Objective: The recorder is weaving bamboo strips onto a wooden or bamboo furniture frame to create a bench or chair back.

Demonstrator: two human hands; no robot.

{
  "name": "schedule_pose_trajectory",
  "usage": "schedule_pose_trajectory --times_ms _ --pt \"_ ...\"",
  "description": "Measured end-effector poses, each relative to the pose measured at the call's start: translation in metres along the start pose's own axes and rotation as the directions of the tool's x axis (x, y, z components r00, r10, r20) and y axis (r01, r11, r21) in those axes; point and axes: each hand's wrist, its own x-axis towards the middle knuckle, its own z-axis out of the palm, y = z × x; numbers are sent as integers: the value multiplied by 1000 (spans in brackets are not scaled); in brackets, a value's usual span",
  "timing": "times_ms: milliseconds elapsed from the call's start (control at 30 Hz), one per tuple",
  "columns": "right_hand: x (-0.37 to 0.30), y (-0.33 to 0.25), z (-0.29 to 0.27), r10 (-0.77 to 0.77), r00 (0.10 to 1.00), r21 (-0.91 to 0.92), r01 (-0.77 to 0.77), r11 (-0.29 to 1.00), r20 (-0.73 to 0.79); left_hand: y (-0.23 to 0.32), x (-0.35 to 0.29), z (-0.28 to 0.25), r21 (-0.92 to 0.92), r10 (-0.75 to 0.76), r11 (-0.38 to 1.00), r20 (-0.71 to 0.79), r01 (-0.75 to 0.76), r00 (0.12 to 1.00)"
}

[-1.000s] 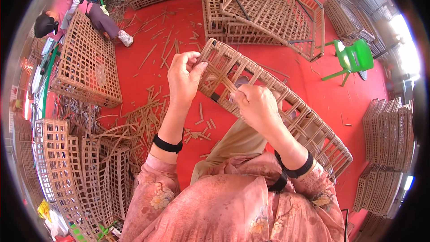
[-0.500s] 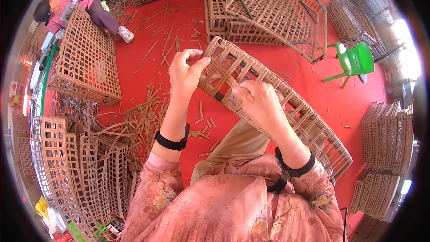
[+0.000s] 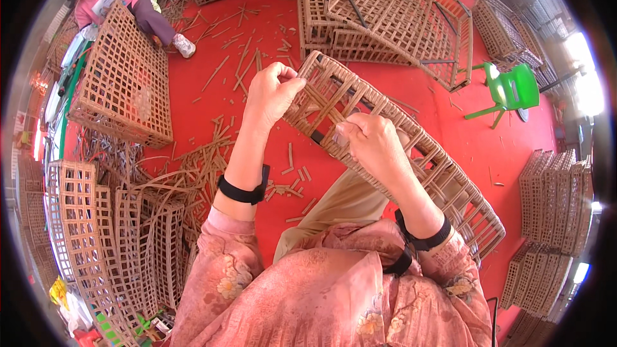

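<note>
A long brown wicker frame point(image 3: 421, 138) with open lattice slants across my lap, from its upper-left end down to the right. At that upper-left end, my left hand point(image 3: 270, 96) pinches thumb and forefinger together on a flat wicker strip point(image 3: 326, 106); the exact contact is partly hidden by the fingers. The strip runs slantwise through the lattice toward my right hand point(image 3: 376, 144). There, my right hand lies over the frame with its fingers curled closed around the strip near the middle crosspieces. Both wrists carry black bands.
Cut wicker scraps point(image 3: 205, 160) litter the red floor on the left. Woven panels point(image 3: 116, 238) stand at lower left, and more are stacked point(image 3: 546, 199) at right. A larger frame point(image 3: 405, 19) lies ahead, near a green chair point(image 3: 511, 90). Another person point(image 3: 119, 0) sits behind a lattice panel point(image 3: 122, 80).
My left hand has shifted slightly right and down along the frame's end. The right hand has barely moved. The seated person has shifted a little.
</note>
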Motion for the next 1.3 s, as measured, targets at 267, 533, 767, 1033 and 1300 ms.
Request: schedule_pose_trajectory --times_ms 267,533,767,1033,1300 --pt "10 -4 12 -94 994 -139 85 987 -63 -11 11 -18 -341 17 939 170 43 985" --pt "29 -15 27 -124 989 -474 73 878 -79 -22 10 -8 -485 92 874 117 -24 989" --pt "-9 -34 8 -36 999 -267 27 963 -29 -32 33 -16 -529 -31 849 -56 -3 998" --pt "-87 36 -6 -486 873 -289 476 831 41 -75 116 -80 -504 -12 851 -298 -147 955" --pt "-105 54 -12 -480 876 -263 455 851 -38 -110 116 -71 -797 -254 590 -34 127 967"
